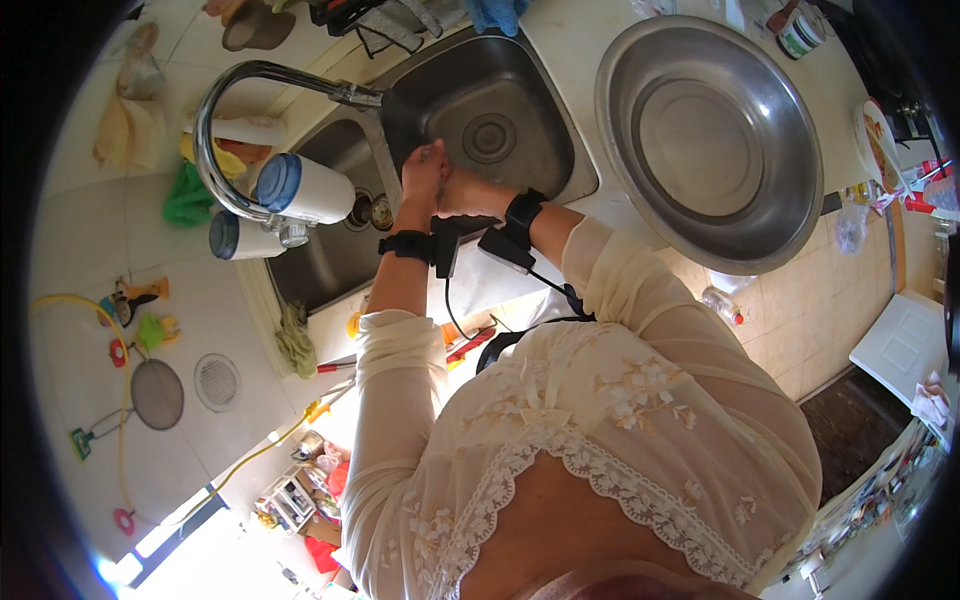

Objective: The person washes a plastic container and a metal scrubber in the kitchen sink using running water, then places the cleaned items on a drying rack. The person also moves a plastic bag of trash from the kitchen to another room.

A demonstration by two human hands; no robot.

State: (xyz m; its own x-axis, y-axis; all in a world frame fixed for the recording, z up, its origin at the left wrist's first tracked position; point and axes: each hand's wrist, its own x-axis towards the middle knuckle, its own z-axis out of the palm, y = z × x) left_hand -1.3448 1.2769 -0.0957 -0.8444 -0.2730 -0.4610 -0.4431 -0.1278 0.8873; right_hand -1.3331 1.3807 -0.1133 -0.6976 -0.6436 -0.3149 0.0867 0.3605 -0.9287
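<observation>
My left hand (423, 174) and my right hand (471, 192) are pressed together over the divider and near edge of the right basin of a stainless steel double sink (536, 112). Their fingers curl against each other, and whether anything small lies between them is hidden. A round drain strainer (489, 138) shows on the basin floor beyond them. The spout of a chrome gooseneck faucet (247, 69) reaches over the basin from the left; no stream of water can be made out. Black straps with small boxes circle both wrists.
A large stainless steel bowl (705, 146) rests on the counter to the right. A white faucet-mounted water filter (319, 191) stands left of my forearm, over the left basin (326, 262). A blue cloth (496, 13) hangs at the sink's far edge, a greenish rag (296, 341) at its left corner.
</observation>
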